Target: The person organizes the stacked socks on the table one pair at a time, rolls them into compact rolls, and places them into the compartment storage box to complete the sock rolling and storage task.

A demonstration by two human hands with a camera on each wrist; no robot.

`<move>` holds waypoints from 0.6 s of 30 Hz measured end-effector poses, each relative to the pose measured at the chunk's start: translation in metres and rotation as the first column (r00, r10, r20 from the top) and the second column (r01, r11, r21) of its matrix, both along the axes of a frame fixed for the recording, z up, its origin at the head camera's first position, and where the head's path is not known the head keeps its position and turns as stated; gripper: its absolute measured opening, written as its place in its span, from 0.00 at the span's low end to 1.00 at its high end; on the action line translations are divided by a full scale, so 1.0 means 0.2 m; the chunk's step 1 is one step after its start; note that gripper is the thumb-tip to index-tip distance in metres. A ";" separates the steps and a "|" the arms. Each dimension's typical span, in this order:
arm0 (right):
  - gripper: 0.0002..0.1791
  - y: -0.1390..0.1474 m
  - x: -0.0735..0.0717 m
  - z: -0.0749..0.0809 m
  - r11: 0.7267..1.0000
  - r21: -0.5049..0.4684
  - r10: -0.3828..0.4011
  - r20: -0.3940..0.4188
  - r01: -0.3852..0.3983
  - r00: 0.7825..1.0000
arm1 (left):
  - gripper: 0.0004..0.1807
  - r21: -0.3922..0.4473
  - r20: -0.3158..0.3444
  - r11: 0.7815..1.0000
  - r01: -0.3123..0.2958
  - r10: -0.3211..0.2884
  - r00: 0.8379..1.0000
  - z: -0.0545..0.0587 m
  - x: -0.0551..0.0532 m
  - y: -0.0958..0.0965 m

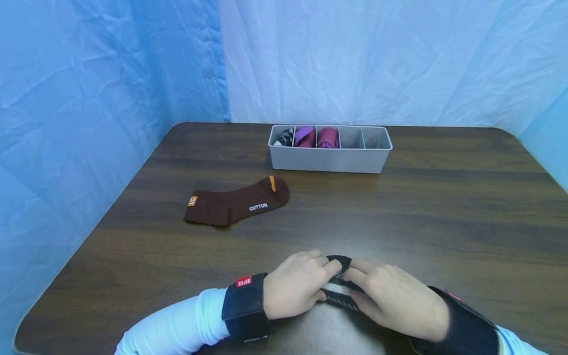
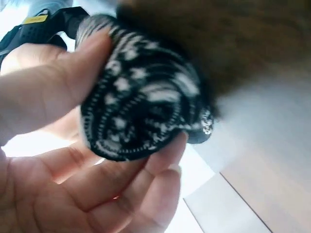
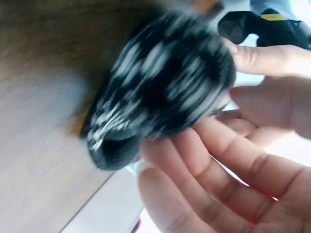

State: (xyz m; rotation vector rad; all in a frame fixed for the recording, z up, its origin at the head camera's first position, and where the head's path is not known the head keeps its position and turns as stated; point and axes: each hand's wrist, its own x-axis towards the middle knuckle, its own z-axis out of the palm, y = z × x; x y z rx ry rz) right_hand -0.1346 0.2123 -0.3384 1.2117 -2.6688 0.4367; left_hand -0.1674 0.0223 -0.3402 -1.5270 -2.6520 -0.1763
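Observation:
Near the front of the table, a black sock with white patterning (image 1: 338,290) is bunched into a thick roll between both hands. My left hand (image 1: 298,283) grips its left side, thumb on one face and fingers beneath, as the left wrist view shows on the rolled sock (image 2: 141,97). From the other side my right hand (image 1: 395,298) holds it between thumb and fingers. The right wrist view shows the rolled sock (image 3: 165,77) blurred, with an open fold at its lower end. Farther back on the left, a brown sock (image 1: 237,201) lies flat, lettered "COTTON".
A grey divided box (image 1: 326,160) stands at the table's far edge. Its left compartments hold a black-and-white rolled sock (image 1: 286,137) and two purple-and-maroon rolled ones (image 1: 304,137); the two right compartments hold nothing visible. Blue sheeting (image 1: 355,59) hangs behind the wooden table (image 1: 443,207).

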 end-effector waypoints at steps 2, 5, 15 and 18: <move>0.08 0.00 0.00 0.01 1.000 0.027 0.007 0.081 -0.009 0.997 | 0.22 -0.007 0.049 1.000 0.002 -0.002 0.999 0.01 0.00 -0.01; 0.09 -0.01 0.00 0.01 0.998 0.060 -0.015 0.188 0.004 0.982 | 0.22 -0.027 0.095 1.000 0.001 0.001 0.995 0.02 -0.01 -0.02; 0.21 -0.01 0.01 -0.01 0.998 0.057 -0.013 0.048 0.010 0.999 | 0.14 -0.060 0.192 0.998 -0.030 0.041 0.981 0.05 -0.04 -0.03; 0.21 -0.01 0.01 0.00 0.997 0.079 -0.015 0.058 0.010 0.998 | 0.10 -0.056 0.189 0.998 -0.043 0.053 0.980 0.04 -0.04 -0.03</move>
